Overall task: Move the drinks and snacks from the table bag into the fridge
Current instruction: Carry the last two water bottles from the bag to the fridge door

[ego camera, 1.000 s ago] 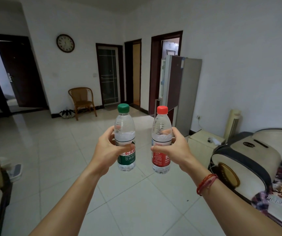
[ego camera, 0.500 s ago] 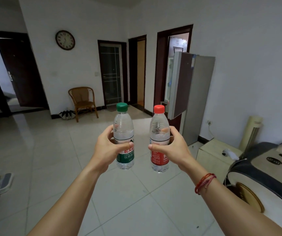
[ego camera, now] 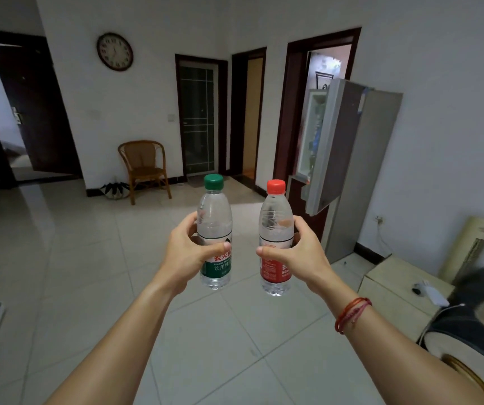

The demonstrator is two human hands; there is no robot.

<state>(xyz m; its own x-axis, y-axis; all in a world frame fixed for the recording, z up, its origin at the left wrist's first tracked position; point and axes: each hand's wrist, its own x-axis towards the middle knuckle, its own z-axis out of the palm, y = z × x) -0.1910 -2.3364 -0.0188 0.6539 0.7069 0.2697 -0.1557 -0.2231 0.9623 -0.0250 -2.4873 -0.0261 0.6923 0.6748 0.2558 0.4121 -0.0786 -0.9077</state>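
Green bottle point(ego camera: 214, 220) and red bottle point(ego camera: 272, 206) up in mid-air over the floor point(ego camera: 88, 273), both upright and capped, side by side with a gap between, well short of the fridge point(ego camera: 365, 176). At far left, an open dark door point(ego camera: 33, 112); low at the frame edge, a blurred grey shape, not identifiable. On the back wall, a round clock point(ego camera: 115, 51); below it and slightly right, a wicker chair point(ego camera: 144, 168) on the tiles against the wall. Next, a shut glazed door point(ego camera: 199, 121). In the centre, left hand point(ego camera: 186, 254) around the green bottle at its label, fingers point(ego camera: 189, 226) curled behind and thumb across the front, grasping it. Just beside, right hand point(ego camera: 303, 255) around the red bottle the same way, fingers point(ego camera: 300, 226) wrapped behind, thumb over the top of the red label; red string bracelet point(ego camera: 351, 314) on that wrist. Clear liquid in both, level hard to read. Behind the red bottle and further right, the fridge against the right wall, its upper door point(ego camera: 340, 147) standing open toward the room, inside lit but contents blurred. Right of it, a low cream cabinet point(ego camera: 392, 290) with a small white charger point(ego camera: 433, 295) on top, a pale tower fan point(ego camera: 468, 247) upright behind, and at the lower right corner a dark and cream bag point(ego camera: 468, 320), blurred and cut off by the frame.
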